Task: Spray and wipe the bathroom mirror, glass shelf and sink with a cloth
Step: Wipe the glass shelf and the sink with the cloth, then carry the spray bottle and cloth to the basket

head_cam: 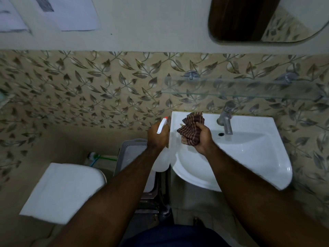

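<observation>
My left hand [157, 137] grips the neck of a clear spray bottle [161, 161] with a white, red-tipped nozzle, held just left of the sink's edge. My right hand [203, 138] holds a bunched brown striped cloth [191, 126] above the back left part of the white sink [249, 157]. A metal tap [226, 120] stands at the back of the sink. The glass shelf [236, 90] is mounted on the leaf-patterned wall above the tap. The mirror [263, 18] hangs higher, at the top right.
A white toilet cistern lid [62, 191] lies at the lower left. A grey plastic bin [131, 157] stands between the toilet and the sink. A toilet brush with a green handle [99, 155] lies behind it. Papers [71, 13] hang on the wall at the top left.
</observation>
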